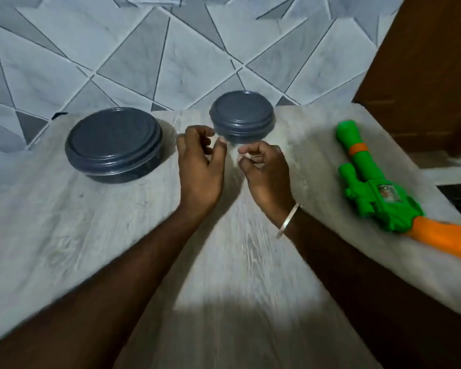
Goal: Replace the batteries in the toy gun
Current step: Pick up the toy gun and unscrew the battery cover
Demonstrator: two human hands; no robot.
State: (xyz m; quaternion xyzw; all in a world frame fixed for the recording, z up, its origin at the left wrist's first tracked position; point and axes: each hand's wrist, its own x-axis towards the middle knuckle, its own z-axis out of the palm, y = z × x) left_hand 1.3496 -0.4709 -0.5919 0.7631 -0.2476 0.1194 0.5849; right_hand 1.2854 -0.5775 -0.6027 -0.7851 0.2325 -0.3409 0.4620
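Beside the small round dark-grey lidded tub (241, 117), your left hand (200, 166) and right hand (266, 171) curl loosely, holding nothing. Right of it, the green-and-orange plastic toy gun (378, 187) lies untouched.

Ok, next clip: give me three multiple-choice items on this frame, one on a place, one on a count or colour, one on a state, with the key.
1. Where does the toy gun lie on the table?
A. at the person's right
B. between the hands
C. on a container

2. How many dark lidded containers stand on the table?
A. one
B. two
C. four

3. What is the state of the small container?
A. lid off
B. tipped over
C. lid on, upright

Key:
1 A: the gun lies beyond the right hand, untouched.
2 B: a large container and the small one.
3 C: its lid sits on; the left hand and right hand are just in front of it, fingers curled, holding nothing.
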